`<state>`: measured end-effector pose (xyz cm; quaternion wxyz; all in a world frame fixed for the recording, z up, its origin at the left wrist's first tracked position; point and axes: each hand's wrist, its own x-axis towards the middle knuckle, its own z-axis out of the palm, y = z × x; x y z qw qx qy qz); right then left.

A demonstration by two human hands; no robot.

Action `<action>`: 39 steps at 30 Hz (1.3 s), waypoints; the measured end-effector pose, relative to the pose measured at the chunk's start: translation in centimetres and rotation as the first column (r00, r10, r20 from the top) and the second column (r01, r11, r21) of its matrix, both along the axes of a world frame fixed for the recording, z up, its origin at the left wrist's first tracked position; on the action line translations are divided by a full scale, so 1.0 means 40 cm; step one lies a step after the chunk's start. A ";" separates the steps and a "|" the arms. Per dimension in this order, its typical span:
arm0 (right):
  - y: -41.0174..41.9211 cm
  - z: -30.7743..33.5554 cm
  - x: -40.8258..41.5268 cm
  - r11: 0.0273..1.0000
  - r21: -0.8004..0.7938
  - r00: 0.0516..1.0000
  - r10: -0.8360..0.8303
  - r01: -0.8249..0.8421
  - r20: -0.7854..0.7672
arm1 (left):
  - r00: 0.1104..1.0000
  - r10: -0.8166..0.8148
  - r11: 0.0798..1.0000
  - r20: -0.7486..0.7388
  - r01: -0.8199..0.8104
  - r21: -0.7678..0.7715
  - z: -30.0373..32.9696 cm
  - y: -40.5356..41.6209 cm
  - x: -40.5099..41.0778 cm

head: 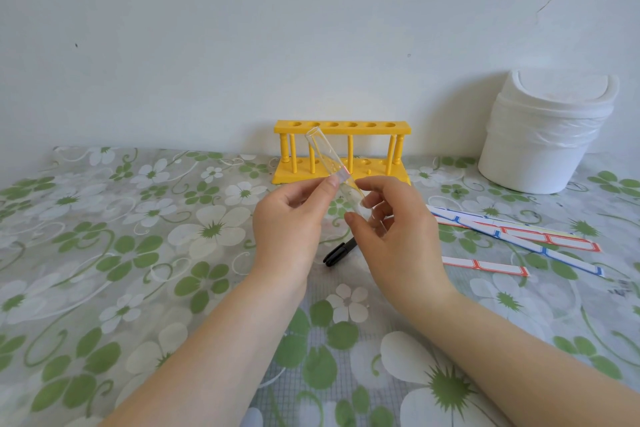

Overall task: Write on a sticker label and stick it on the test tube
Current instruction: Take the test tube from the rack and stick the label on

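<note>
A clear glass test tube [325,154] is held tilted above the table, its open mouth up and to the left. A red-edged sticker label [346,177] sits on its middle. My left hand [289,222] has its thumb pressed on the tube at the label. My right hand [394,229] grips the tube's lower end between thumb and fingers. A black marker [337,253] lies capped on the table below my hands. Strips of red and blue bordered labels [519,236] lie to the right.
A yellow test tube rack [343,128] with no tubes in it stands at the back by the wall. A white lidded bin [543,135] with a plastic liner stands at the back right. The table [138,253] wears a green floral cloth.
</note>
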<state>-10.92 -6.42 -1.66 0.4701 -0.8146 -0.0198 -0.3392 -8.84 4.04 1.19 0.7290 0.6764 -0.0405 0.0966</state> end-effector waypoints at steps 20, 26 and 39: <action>0.001 -0.004 -0.003 0.997 -0.080 1.000 -0.016 0.017 0.009 | 0.996 0.064 0.997 -0.060 -0.062 0.042 0.008 0.002 -0.005; 0.000 -0.005 -0.001 0.997 -0.076 1.000 -0.017 0.018 0.007 | 0.997 0.060 0.997 -0.038 -0.058 0.056 0.001 0.003 0.003; -0.004 -0.004 0.001 0.997 -0.069 0.999 -0.035 0.035 -0.001 | 0.999 0.037 0.998 -0.024 -0.036 0.048 -0.012 0.001 0.011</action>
